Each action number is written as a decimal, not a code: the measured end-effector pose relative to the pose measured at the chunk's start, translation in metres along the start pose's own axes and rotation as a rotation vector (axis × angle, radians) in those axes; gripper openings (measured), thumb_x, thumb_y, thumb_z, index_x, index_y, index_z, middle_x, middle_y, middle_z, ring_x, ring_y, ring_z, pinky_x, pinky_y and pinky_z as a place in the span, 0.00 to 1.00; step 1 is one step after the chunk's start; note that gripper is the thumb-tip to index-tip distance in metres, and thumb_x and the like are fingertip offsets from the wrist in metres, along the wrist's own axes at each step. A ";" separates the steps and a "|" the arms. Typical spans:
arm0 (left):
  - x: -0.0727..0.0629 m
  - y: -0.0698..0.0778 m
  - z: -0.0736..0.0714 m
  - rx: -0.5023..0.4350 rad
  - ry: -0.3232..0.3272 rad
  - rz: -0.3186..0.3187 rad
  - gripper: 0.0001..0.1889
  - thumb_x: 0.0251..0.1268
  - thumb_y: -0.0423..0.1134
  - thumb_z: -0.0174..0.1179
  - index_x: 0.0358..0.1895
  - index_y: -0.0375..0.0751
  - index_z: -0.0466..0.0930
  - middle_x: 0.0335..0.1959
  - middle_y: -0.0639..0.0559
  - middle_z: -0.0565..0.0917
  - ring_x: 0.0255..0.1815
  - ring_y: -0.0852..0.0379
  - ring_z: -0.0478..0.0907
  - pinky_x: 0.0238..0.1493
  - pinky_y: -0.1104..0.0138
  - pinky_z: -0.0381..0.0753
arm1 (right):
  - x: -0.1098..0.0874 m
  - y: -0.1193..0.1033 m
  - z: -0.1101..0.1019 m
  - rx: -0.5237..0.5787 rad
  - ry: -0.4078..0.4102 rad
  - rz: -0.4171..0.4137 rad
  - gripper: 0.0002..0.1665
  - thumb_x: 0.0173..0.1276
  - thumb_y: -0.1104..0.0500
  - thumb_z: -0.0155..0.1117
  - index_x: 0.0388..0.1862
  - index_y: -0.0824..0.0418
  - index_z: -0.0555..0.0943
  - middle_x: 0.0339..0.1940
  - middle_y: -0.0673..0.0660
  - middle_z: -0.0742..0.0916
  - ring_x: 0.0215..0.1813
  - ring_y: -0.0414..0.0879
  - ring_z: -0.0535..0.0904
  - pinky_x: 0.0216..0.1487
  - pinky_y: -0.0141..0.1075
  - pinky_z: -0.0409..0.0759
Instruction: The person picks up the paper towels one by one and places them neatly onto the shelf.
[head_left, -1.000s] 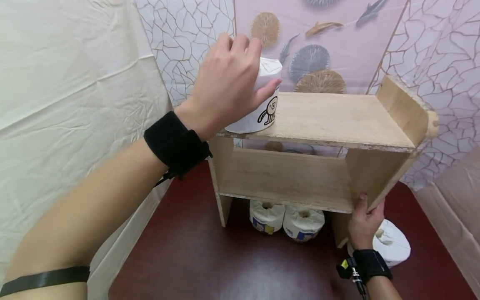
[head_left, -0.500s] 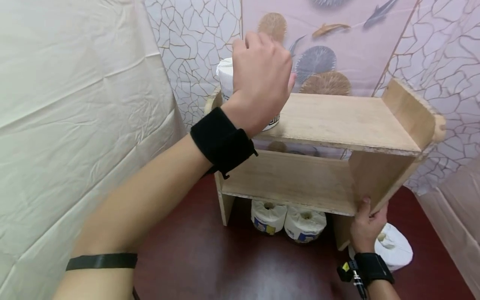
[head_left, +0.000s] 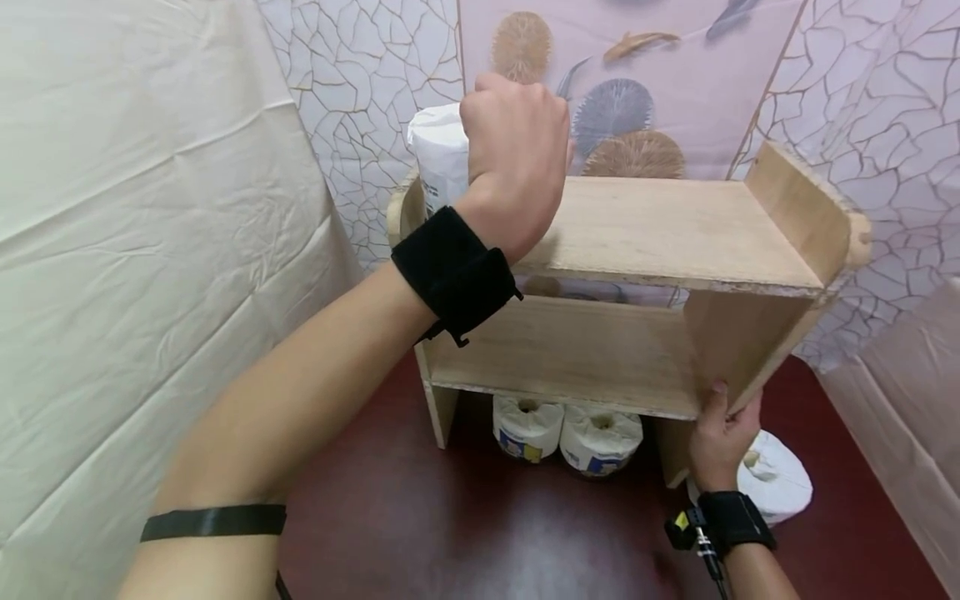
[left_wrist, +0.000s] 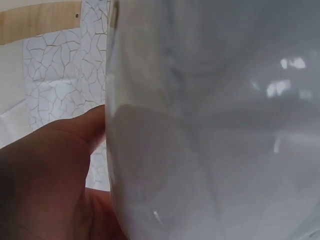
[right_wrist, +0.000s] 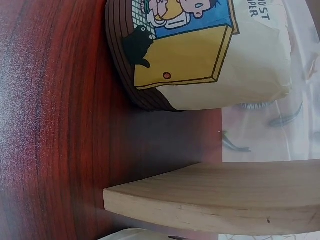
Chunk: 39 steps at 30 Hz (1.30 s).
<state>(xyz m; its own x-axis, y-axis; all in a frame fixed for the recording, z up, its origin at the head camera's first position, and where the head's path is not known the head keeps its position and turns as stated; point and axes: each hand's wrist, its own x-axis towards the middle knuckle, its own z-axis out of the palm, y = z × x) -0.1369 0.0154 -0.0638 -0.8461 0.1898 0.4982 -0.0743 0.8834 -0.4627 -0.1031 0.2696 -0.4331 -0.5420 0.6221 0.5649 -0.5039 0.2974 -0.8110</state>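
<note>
On the top board of a wooden shelf (head_left: 667, 233), at its left end, stands a white-wrapped toilet paper roll (head_left: 438, 150). My left hand (head_left: 517, 162) is at its right front with fingers curled, hiding most of it. In the left wrist view, the thumb side of the hand lies along a glossy, pale curved surface (left_wrist: 210, 150) that fills most of the frame. My right hand (head_left: 723, 442) grips the lower part of the shelf's right side panel, thumb on the front edge. The right hand itself is out of its own wrist view, which shows the panel's foot (right_wrist: 210, 197).
Two wrapped toilet paper rolls (head_left: 528, 429) stand under the lower board on the dark red table (head_left: 480, 533). Another roll (head_left: 776, 479) is right of the shelf, behind my right wrist. Cream cloth (head_left: 150, 208) hangs at the left, and a patterned cloth (head_left: 375, 108) at the back.
My left hand has moved right, from the left of the toilet paper roll to its right front, uncovering the roll's left side. My right hand keeps its grip on the shelf.
</note>
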 end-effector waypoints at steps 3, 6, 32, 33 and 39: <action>0.000 -0.002 0.000 0.020 0.001 -0.001 0.28 0.81 0.69 0.44 0.24 0.56 0.66 0.25 0.61 0.64 0.24 0.60 0.60 0.20 0.71 0.53 | 0.000 0.001 0.003 -0.007 0.001 0.010 0.23 0.82 0.59 0.56 0.73 0.57 0.76 0.59 0.51 0.86 0.60 0.42 0.81 0.58 0.30 0.74; 0.001 -0.005 0.002 0.024 -0.003 -0.002 0.29 0.80 0.70 0.44 0.24 0.55 0.65 0.25 0.62 0.64 0.24 0.60 0.60 0.20 0.71 0.54 | 0.000 0.003 0.005 -0.017 0.002 0.023 0.24 0.83 0.59 0.55 0.74 0.59 0.76 0.60 0.52 0.86 0.61 0.42 0.81 0.60 0.30 0.74; 0.004 -0.018 0.013 -0.111 0.056 0.125 0.30 0.84 0.66 0.41 0.23 0.51 0.63 0.25 0.57 0.65 0.27 0.59 0.63 0.22 0.69 0.57 | 0.001 0.005 0.003 -0.013 0.033 -0.017 0.22 0.81 0.58 0.59 0.70 0.61 0.79 0.53 0.46 0.87 0.57 0.41 0.81 0.57 0.30 0.74; 0.003 -0.020 0.014 -0.125 0.060 0.140 0.30 0.84 0.66 0.41 0.23 0.51 0.63 0.25 0.57 0.65 0.28 0.59 0.63 0.23 0.69 0.57 | 0.001 0.004 0.002 -0.017 0.031 -0.019 0.22 0.81 0.58 0.59 0.70 0.59 0.79 0.53 0.46 0.87 0.57 0.40 0.81 0.57 0.30 0.74; -0.001 -0.028 0.020 -0.170 0.119 0.228 0.30 0.85 0.66 0.37 0.26 0.48 0.64 0.26 0.56 0.64 0.30 0.56 0.65 0.23 0.67 0.59 | 0.002 0.003 -0.001 -0.009 0.017 -0.020 0.22 0.81 0.59 0.58 0.71 0.60 0.78 0.54 0.46 0.86 0.58 0.41 0.81 0.59 0.30 0.73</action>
<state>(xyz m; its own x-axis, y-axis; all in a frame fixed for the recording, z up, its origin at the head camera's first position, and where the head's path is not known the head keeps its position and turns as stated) -0.1444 -0.0183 -0.0662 -0.7623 0.4312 0.4827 0.2080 0.8694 -0.4481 -0.1051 0.2720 -0.4343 -0.5203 0.6281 0.5786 -0.5088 0.3161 -0.8007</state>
